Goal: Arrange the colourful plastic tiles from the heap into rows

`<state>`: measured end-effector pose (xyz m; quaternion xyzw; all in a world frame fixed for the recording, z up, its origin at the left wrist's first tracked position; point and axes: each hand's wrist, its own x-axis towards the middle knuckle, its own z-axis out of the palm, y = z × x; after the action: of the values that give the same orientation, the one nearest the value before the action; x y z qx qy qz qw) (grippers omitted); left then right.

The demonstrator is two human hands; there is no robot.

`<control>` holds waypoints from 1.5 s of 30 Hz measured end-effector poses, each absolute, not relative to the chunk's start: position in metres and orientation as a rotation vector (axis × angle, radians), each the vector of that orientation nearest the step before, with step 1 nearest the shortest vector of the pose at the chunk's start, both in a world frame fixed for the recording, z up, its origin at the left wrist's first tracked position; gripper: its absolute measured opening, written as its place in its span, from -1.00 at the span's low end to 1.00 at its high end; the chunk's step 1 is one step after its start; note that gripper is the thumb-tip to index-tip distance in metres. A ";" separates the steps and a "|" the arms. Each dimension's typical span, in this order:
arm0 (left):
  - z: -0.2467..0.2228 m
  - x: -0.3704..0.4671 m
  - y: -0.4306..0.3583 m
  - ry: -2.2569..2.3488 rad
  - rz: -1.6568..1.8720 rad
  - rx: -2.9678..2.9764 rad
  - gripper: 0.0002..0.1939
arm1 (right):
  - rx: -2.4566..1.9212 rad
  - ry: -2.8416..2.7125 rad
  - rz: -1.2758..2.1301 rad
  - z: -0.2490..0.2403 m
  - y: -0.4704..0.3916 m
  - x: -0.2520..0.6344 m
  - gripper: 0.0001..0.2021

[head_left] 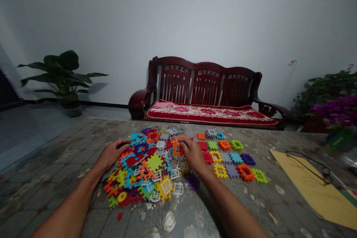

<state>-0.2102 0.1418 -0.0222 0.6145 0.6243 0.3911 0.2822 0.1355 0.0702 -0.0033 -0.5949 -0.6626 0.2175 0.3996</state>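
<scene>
A heap of colourful interlocking plastic building tiles (pixel 154 162) lies on the table between my hands. My left hand (pixel 113 152) rests at the heap's left side, fingers stretched toward blue tiles, holding nothing. With thumb and fingers, my right hand (pixel 192 152) grips an orange building tile (pixel 177 149) at the heap's right edge; its far part is hidden by the fingers. White window pieces (pixel 178 189) are scattered over the front of the heap. Right of my right hand, single tiles lie flat in rough rows, among them a yellow window tile (pixel 220 171) and a purple tile (pixel 247 159).
The patterned table (pixel 92 212) stretches across the front. At right lie a yellow paper sheet (pixel 312 189) and eyeglasses (pixel 325 173), near purple flowers (pixel 338 111). Beyond the table stand a dark wooden bench (pixel 206 85) and a potted plant (pixel 64 74).
</scene>
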 end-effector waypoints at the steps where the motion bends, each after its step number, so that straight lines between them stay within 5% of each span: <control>1: -0.022 -0.210 0.141 1.670 1.043 1.641 -0.53 | -1.504 -1.664 0.587 -0.007 0.069 0.136 -0.68; 15: -0.022 -0.211 0.142 1.686 1.011 1.679 -0.58 | -1.423 -1.765 0.428 -0.034 0.057 0.133 -0.31; 34: -0.017 -0.207 0.139 1.730 1.020 1.645 -0.60 | -1.399 -1.913 0.343 -0.037 0.051 0.124 -0.31; 45: -0.020 -0.210 0.142 1.730 1.001 1.651 -0.59 | -1.371 -1.731 0.441 -0.033 0.052 0.121 -0.60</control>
<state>-0.2096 0.1425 -0.0199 0.6130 0.6422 0.3718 0.2712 0.1212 0.0518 -0.0328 -0.5494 -0.6940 0.1769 0.4303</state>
